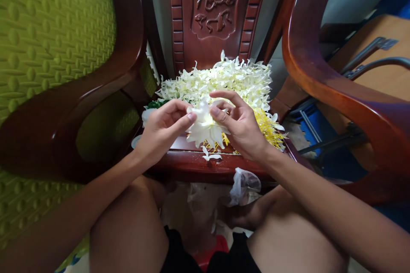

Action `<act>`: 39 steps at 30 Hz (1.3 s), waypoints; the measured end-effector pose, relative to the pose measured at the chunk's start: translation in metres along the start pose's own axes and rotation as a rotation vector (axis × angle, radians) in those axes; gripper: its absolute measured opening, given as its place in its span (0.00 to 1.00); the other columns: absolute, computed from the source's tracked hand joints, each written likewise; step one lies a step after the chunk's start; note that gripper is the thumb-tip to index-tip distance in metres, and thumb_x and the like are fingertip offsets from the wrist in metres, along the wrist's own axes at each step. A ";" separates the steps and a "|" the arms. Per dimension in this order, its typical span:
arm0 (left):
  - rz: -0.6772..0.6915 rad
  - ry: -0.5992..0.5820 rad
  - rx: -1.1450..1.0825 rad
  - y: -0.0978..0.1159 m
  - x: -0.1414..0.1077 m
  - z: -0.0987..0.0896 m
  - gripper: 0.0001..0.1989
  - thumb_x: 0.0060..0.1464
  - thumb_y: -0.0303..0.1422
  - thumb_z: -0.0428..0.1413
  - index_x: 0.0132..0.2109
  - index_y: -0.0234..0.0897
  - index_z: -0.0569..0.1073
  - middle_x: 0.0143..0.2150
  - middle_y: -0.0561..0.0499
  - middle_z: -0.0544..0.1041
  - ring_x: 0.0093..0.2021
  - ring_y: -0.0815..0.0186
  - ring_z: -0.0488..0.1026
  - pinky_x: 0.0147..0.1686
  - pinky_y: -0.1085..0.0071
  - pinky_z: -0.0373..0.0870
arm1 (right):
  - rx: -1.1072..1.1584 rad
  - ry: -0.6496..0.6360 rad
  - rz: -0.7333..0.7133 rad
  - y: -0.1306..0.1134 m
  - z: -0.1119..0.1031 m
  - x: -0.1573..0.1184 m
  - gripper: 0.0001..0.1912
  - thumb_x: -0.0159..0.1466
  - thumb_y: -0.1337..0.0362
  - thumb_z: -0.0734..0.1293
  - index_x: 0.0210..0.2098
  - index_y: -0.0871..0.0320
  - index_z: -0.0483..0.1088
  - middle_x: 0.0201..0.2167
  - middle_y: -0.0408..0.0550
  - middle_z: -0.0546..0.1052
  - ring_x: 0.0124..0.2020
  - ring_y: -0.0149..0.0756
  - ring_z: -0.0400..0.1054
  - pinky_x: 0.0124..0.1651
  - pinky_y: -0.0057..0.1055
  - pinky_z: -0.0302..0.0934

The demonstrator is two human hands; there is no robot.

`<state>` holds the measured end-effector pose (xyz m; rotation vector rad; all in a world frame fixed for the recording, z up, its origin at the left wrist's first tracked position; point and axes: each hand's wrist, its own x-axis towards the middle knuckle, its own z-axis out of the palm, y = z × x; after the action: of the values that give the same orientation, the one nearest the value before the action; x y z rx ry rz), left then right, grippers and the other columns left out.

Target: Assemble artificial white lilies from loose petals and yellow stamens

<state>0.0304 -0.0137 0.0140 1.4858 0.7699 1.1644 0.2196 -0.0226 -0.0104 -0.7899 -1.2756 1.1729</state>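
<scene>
A white many-petalled flower (206, 123) is held up between my two hands, above the front of a dark wooden chair seat. My left hand (169, 121) pinches its left side between thumb and fingers. On the right, my right hand (240, 121) grips the flower with thumb and bent fingers, the index finger raised. Behind it spreads a large heap of white blossoms (218, 76). Yellow thread-like pieces (269, 128) lie at the heap's right front. One loose white blossom (211, 155) rests on the seat's front edge.
Curved wooden armrests (301, 42) rise on both sides, and a carved backrest (218, 8) stands behind. Green textured matting (48, 25) is at the left. A clear plastic bag (243, 185) hangs below the seat edge. A folding table (378, 59) leans at the right.
</scene>
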 end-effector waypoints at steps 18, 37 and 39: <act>-0.010 0.167 -0.052 -0.002 0.003 0.001 0.13 0.46 0.35 0.71 0.33 0.35 0.75 0.29 0.53 0.74 0.30 0.72 0.68 0.28 0.76 0.65 | 0.093 0.028 0.138 -0.008 0.001 -0.001 0.18 0.60 0.55 0.75 0.49 0.46 0.72 0.45 0.43 0.74 0.43 0.31 0.71 0.41 0.27 0.69; -0.067 -0.014 0.010 -0.005 0.003 -0.002 0.14 0.50 0.37 0.68 0.42 0.39 0.76 0.37 0.51 0.76 0.34 0.68 0.72 0.31 0.74 0.69 | 0.050 -0.094 0.081 -0.002 -0.002 -0.001 0.18 0.57 0.57 0.77 0.46 0.50 0.75 0.25 0.36 0.64 0.26 0.26 0.60 0.29 0.26 0.60; -0.053 -0.016 0.006 -0.006 0.003 -0.002 0.13 0.50 0.36 0.69 0.41 0.39 0.76 0.36 0.51 0.76 0.34 0.69 0.72 0.32 0.74 0.70 | 0.073 -0.106 0.106 -0.003 0.000 0.000 0.19 0.58 0.56 0.77 0.47 0.50 0.74 0.27 0.38 0.68 0.29 0.28 0.64 0.32 0.28 0.62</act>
<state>0.0299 -0.0091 0.0088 1.4696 0.7980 1.1105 0.2207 -0.0237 -0.0079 -0.7570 -1.2823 1.3545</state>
